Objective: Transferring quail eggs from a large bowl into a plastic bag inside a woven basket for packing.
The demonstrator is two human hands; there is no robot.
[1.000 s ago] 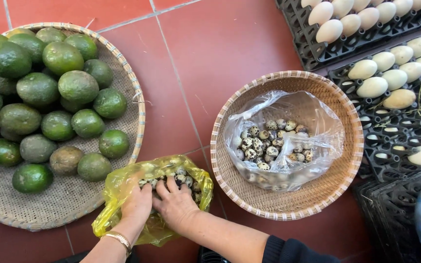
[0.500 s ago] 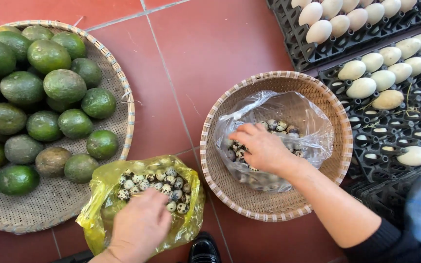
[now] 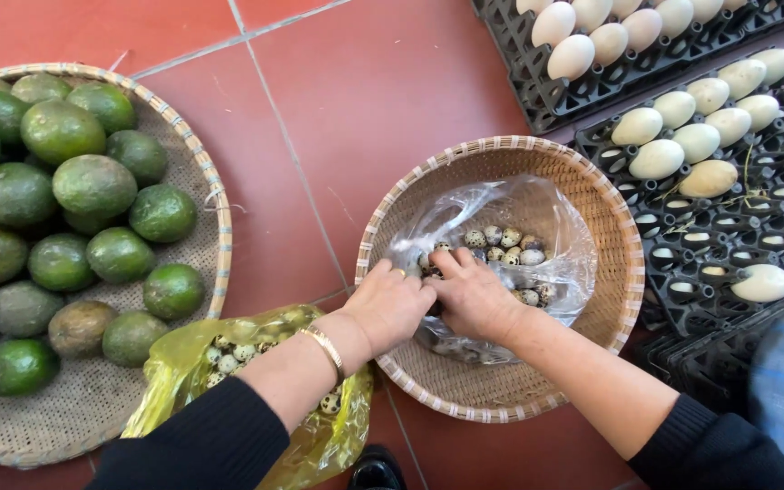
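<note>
Quail eggs [image 3: 501, 247]: speckled, heaped in a clear plastic bag [image 3: 551, 238] at centre frame; we would scoop them gently, never squeezing.
Left hand [image 3: 390, 305]: curled, knuckles up, at the bag's lower-left mouth; whether it pinches eggs, we cannot tell.
Right hand [image 3: 475, 296]: cupped beside it, touching, fingertips among the eggs.
Round woven basket [image 3: 623, 231]: bears the bag; we judge it steady.
Yellow bag [image 3: 183, 367]: lower left, more quail eggs, under our left forearm.
Green fruits [image 3: 93, 186]: far left tray.
</note>
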